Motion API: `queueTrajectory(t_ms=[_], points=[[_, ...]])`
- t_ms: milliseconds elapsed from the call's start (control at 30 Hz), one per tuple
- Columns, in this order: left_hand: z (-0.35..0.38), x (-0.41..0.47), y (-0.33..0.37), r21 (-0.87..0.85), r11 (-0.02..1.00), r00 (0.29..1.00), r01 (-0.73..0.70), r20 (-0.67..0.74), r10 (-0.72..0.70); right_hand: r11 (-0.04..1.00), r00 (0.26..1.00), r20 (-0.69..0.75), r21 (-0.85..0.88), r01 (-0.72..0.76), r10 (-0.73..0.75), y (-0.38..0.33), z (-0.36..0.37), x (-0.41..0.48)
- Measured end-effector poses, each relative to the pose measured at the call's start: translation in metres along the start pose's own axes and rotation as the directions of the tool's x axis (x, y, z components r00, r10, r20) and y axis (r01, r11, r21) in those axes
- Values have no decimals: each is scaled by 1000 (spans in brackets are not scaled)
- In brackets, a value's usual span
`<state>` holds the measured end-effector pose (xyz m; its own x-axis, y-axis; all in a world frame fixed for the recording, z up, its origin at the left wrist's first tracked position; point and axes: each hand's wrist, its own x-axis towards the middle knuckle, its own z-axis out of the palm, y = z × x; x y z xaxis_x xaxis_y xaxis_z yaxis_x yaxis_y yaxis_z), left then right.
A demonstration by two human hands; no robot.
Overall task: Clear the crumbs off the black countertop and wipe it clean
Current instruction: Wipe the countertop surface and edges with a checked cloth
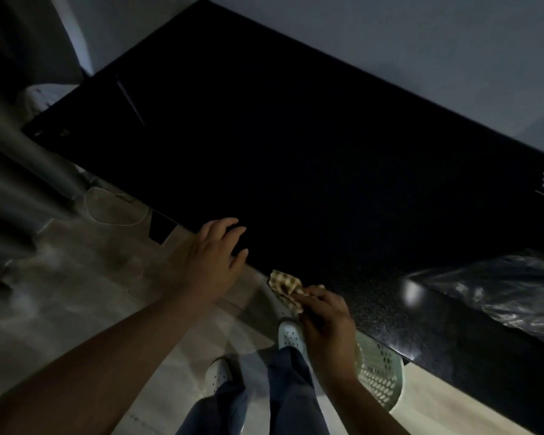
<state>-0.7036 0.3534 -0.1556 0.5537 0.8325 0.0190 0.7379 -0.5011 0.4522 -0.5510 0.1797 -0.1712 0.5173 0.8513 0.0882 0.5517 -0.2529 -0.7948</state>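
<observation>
At the near edge of the dark speckled black countertop (296, 146), my left hand (212, 259) rests with fingers spread; right of it, my right hand (325, 318) pinches a crumpled tan checked cloth (285, 285). Below the edge stands a pale green perforated basket (379, 375); clear crinkled plastic (500, 293) lies far right, cut off. Crumbs indiscernible in the gloom.

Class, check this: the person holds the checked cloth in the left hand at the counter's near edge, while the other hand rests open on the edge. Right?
Not quite. The head view shows the checked cloth in the right hand, not the left. The left hand is the open one on the black countertop's edge.
</observation>
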Motion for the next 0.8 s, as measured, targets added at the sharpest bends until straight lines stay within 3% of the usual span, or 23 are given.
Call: queueTrajectory(t_ms=[133,267,600,800], points=[[-5,14,-4,36,999,1000,-7,-15,7,981,983,-134,162,-106,128,-11,-12,33],[-3,30,4,11,1000,1000,2,-30,-1,953,970,-184,286,-99,156,-13,-29,90],[14,127,45,-58,998,997,31,-66,-35,978,945,-318,209,-14,81,39,-70,233],[28,189,60,38,999,1000,-9,-25,10,995,934,-353,96,-29,61,70,-100,327]])
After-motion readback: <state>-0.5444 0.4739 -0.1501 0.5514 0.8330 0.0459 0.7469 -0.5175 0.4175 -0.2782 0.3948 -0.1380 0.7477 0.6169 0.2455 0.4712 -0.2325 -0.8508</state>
